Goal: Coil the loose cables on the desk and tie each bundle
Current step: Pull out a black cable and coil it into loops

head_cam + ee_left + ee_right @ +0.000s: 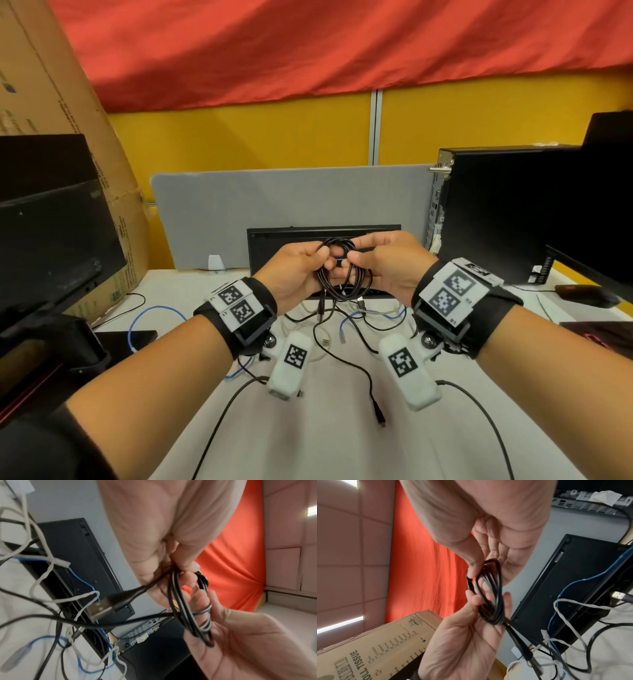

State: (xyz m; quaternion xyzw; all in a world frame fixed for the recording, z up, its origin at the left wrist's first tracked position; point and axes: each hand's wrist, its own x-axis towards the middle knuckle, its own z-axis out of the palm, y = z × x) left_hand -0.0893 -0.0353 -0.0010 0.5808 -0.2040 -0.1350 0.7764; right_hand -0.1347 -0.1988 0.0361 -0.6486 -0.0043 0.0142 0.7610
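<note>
From the head view, both hands were raised above the desk [342, 445], the left hand [294, 270] and right hand [390, 267] pinching a black coil [344, 270]. At the left wrist, curled fingers [188, 577] gripped its strands; a USB plug [101, 607] dangled. At the right wrist, the thumb [474, 566] pressed the coil's loops.

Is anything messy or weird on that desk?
Yes. Under the hands, loose black, white and blue cables lie tangled across the white desk, crossing one another. Only the coiled black cable, held up by the left hand and right hand, looks tidy.
</note>
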